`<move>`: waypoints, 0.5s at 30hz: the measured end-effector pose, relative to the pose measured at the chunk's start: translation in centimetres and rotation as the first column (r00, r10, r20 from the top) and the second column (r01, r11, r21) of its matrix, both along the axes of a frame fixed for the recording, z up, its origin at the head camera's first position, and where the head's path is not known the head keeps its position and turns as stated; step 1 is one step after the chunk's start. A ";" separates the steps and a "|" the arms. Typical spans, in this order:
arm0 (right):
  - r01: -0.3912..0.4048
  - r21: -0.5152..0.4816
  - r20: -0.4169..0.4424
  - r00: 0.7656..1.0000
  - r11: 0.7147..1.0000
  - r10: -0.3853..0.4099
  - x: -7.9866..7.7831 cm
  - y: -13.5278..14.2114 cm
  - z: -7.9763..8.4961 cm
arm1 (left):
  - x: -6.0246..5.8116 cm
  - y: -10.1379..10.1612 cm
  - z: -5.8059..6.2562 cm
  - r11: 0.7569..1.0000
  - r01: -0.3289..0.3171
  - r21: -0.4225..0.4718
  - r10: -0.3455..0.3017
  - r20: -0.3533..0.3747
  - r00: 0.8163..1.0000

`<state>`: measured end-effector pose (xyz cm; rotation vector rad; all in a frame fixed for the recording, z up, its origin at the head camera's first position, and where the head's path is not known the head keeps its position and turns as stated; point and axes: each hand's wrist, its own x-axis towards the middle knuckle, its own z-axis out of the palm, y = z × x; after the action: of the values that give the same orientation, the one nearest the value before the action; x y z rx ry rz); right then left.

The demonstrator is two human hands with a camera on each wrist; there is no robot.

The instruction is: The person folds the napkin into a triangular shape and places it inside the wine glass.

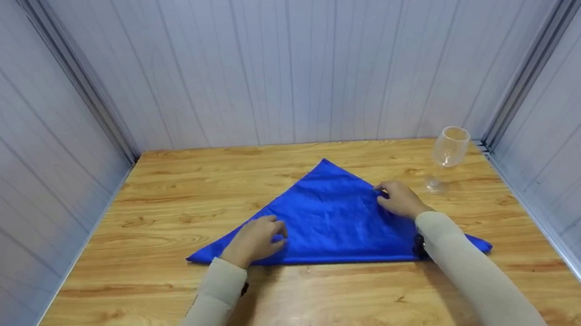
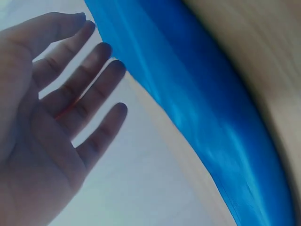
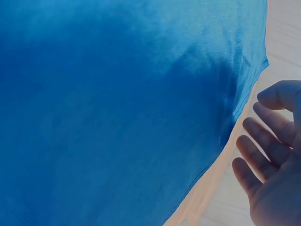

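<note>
A shiny blue cloth (image 1: 321, 223), folded into a triangle, lies flat on the wooden table, its tip toward the back wall and its long folded edge toward me. My left hand (image 1: 255, 241) hovers over the left part of the cloth. In the left wrist view that hand (image 2: 61, 103) has loosely spread fingers and holds nothing. At the triangle's right sloping edge is my right hand (image 1: 399, 199). The right wrist view shows this hand (image 3: 277, 150) with relaxed, slightly bent fingers beside the cloth (image 3: 117, 117), gripping nothing; contact cannot be told.
A clear stemmed glass (image 1: 451, 148) stands upright at the back right of the wooden table (image 1: 125, 300), beyond my right hand. Pale panel walls (image 1: 262, 61) enclose the table at the back and both sides.
</note>
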<state>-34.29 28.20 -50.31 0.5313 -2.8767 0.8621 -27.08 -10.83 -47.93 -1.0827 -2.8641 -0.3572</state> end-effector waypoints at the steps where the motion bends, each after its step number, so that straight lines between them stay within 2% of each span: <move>1: -0.006 -0.001 -0.005 1.000 1.000 0.006 0.1 0.0 0.0 | 0.1 0.4 -0.1 1.000 0.030 -0.005 -0.030 -0.016 0.999; 5: -0.042 -0.004 -0.006 0.999 0.999 0.042 0.2 0.1 -0.2 | 0.5 2.0 -0.5 0.989 0.151 0.002 -0.150 -0.089 0.985; 7: -0.058 0.004 0.008 0.998 0.998 0.058 0.2 0.1 -0.2 | 0.9 2.9 -0.8 0.982 0.189 0.016 -0.186 -0.122 0.975; 11: -0.089 0.017 0.026 0.996 0.996 0.088 0.2 -0.1 -0.2 | 1.6 4.6 -1.2 0.974 0.227 0.023 -0.221 -0.147 0.964; 15: -0.120 0.026 0.018 0.993 0.992 0.120 0.2 -0.2 -0.3 | 2.1 6.1 -1.5 0.966 0.259 -0.019 -0.259 -0.135 0.956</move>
<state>-34.11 28.04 -50.62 0.7101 -2.9001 0.8481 -25.00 -4.76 -49.39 -1.4281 -2.6085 -0.2811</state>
